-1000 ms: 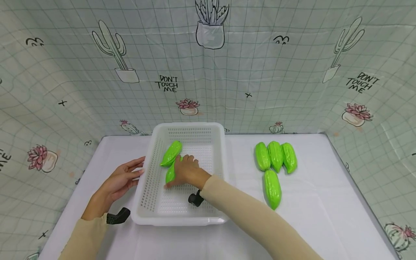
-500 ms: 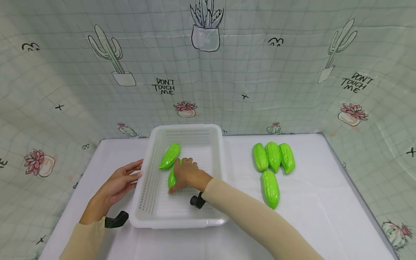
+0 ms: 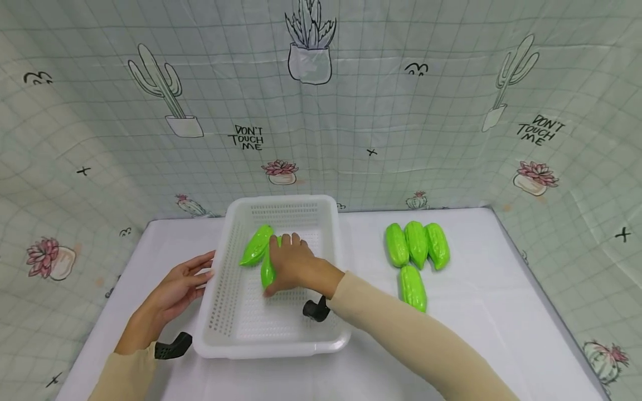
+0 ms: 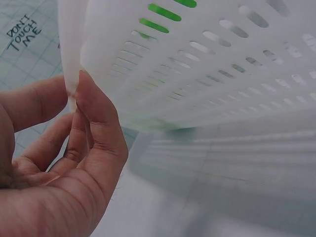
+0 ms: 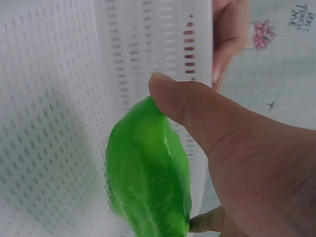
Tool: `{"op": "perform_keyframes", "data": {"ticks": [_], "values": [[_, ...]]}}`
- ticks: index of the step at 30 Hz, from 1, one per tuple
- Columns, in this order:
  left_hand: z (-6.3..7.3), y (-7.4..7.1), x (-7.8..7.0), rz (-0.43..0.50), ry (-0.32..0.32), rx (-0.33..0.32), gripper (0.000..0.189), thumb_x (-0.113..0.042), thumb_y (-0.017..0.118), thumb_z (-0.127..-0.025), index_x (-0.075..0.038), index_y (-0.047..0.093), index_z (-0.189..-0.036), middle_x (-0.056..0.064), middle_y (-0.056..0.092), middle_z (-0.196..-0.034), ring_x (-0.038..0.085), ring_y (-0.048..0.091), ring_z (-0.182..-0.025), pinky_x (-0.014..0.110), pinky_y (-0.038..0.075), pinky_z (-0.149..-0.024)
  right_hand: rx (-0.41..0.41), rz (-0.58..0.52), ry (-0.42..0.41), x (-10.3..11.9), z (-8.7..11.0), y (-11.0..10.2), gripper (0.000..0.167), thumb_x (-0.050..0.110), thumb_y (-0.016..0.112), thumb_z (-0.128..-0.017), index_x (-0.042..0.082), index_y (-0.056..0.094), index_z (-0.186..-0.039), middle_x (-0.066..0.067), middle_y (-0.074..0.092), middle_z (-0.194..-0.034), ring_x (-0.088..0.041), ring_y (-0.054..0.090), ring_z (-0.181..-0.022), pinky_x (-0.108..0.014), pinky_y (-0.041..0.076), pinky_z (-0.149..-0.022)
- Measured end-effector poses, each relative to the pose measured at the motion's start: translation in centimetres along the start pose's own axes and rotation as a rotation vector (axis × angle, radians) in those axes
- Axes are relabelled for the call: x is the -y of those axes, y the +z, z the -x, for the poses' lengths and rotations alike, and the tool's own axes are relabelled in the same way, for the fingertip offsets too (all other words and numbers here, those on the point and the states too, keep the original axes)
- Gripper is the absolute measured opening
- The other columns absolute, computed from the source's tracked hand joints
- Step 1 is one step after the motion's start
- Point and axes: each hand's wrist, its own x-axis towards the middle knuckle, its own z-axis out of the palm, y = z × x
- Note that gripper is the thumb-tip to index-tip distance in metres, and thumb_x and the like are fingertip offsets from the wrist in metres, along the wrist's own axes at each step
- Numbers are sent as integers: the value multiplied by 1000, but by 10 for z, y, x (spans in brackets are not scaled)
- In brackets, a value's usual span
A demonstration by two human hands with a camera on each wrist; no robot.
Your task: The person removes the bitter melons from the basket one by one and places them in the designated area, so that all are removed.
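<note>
Fingers [image 3: 296,241] of the right hand [image 3: 292,265] pinch a ridged green gourd [image 3: 267,273], nudged toward 3 o'clock in a white plastic basket [image 3: 271,351]: apparently mid-arrangement.

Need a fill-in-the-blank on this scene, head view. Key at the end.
Counting the one the right hand grips, ____ glossy, ridged, elongated green pieces show inside the white perforated plastic basket.
The left hand touches the basket's ____ side.
The loose green pieces on the white table lie to the ____ of the basket.
Of those, ____ lie side by side, with one nearer the person.
Missing words: two; left; right; three.
</note>
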Motion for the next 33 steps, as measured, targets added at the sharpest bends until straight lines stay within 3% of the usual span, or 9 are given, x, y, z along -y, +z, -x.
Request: {"op": "perform_keyframes", "data": {"ticks": [10, 18, 26, 33], "values": [[2, 0, 2, 42, -1, 9, 69, -1, 58, -108, 6, 20, -165, -8, 62, -124, 8, 71, -107, 26, 60, -88, -93, -165, -36, -32, 36, -17, 123, 56, 92, -77, -4, 28, -164, -28, 41, -158, -47, 37, -150, -53, 36, -123], [2, 1, 3, 57, -1, 12, 69, -1, 58, -107, 5, 21, -165, -8, 62, -125, 8, 71, -107, 26, 61, -89, -169, -293, -45, -73, 77, -29, 126, 50, 93, -78, -7, 22, -164, -33, 34, -162, -49, 28, -154, -57, 28, -126], [0, 1, 1, 50, -12, 14, 72, -1, 56, -108, 8, 13, -165, -9, 62, -126, 7, 70, -108, 26, 60, -89, -233, -380, 48, -125, 120, -25, 124, 43, 93, -80, -6, 18, -166, -31, 29, -165, -50, 26, -154, -65, 32, -121], [1, 0, 0, 55, -17, 6, 73, -1, 56, -108, 7, 12, -166, -12, 63, -126, 7, 70, -108, 25, 60, -88, -272, -408, 108, -167, 152, -13, 122, 41, 92, -81, -10, 18, -164, -32, 27, -166, -51, 24, -154, -67, 25, -122]]}}
